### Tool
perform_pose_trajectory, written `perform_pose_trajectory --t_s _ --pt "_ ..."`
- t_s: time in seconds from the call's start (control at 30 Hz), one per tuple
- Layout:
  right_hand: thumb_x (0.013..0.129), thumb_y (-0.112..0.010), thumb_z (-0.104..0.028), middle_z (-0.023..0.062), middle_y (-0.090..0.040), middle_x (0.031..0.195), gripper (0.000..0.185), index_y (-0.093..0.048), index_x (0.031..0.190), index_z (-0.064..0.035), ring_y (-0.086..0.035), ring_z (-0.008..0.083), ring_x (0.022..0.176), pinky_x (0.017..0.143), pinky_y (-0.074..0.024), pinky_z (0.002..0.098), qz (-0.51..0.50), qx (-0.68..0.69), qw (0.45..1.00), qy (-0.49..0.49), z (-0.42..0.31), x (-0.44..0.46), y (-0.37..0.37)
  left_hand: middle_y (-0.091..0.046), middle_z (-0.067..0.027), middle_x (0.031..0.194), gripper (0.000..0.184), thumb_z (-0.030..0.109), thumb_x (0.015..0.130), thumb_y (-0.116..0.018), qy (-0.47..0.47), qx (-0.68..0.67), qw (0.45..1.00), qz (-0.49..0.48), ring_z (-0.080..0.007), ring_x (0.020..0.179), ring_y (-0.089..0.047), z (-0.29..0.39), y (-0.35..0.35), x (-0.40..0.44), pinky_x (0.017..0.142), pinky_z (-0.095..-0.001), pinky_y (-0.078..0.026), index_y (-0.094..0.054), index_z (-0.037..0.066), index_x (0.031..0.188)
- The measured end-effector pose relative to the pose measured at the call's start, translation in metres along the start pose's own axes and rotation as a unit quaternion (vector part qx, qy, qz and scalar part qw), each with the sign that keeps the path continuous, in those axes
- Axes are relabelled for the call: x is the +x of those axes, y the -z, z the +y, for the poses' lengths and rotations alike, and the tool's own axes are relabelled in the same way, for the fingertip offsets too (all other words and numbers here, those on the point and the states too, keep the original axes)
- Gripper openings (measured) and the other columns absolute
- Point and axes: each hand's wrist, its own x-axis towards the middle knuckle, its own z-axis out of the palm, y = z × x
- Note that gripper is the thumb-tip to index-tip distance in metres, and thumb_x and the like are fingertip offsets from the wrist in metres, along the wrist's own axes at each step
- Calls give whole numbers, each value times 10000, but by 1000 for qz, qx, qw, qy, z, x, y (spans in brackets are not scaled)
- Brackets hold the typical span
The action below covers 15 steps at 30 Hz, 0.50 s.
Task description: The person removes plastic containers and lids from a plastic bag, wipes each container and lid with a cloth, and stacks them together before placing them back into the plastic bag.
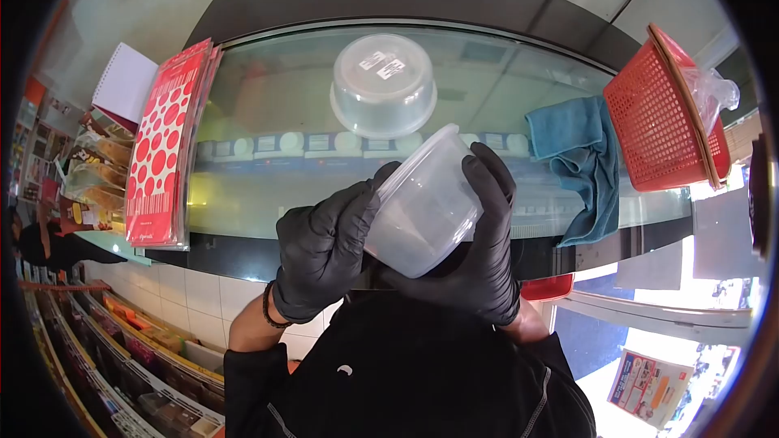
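Note:
Both of my hands wear black gloves and hold a clear plastic food container [426,211] in front of my chest. It is tilted, with its rim side turned up and away from me. My left hand [329,243] grips its left side, and my right hand [487,243] wraps round the right side and underneath. Whether a lid sits on it I cannot tell. Just beyond, a second clear plastic container [384,85] stands upside down on the glass counter [268,113], with small printed labels on its upturned base.
A blue cloth [580,162] lies on the counter's right part, beside a red plastic basket [661,118] holding a clear bag. Red-and-white dotted packages [170,146] stand at the left, near a spiral notebook [126,85]. Boxes in a row [324,146] show through the glass.

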Motion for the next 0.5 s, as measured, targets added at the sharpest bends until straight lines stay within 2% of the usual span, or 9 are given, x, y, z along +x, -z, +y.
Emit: perform_pose_trajectory --t_s 0.13,0.3,0.5 --pt "466 -931 -261 276 -282 1379 1203 -219 1417 -67 -356 423 1307 1031 -385 518 -14 -27 1000 2 -12 4 -7 -713 -170 833 145 37 923 -606 3 -22 1000 -10 -233 648 -710 2 19 2 575 -281 -532 -639 -33 1046" --pt "461 -926 -314 277 -278 1385 1215 -217 1418 -73 -347 421 1313 1037 -375 516 -5 -26 1000 0 -20 2 -19 -716 -174 850 156 44 926 -606 -7 -44 999 -24 -229 650 -712 -3 35 0 569 -283 -532 -635 -23 1065" --pt "467 -921 -323 274 -279 1383 1229 -191 1425 -80 -337 418 1317 1033 -366 523 17 -62 998 20 -29 1 -33 -716 -148 1004 185 49 925 -605 -32 -38 998 -42 -234 714 -719 -8 50 -2 595 -271 -545 -620 -14 1099"
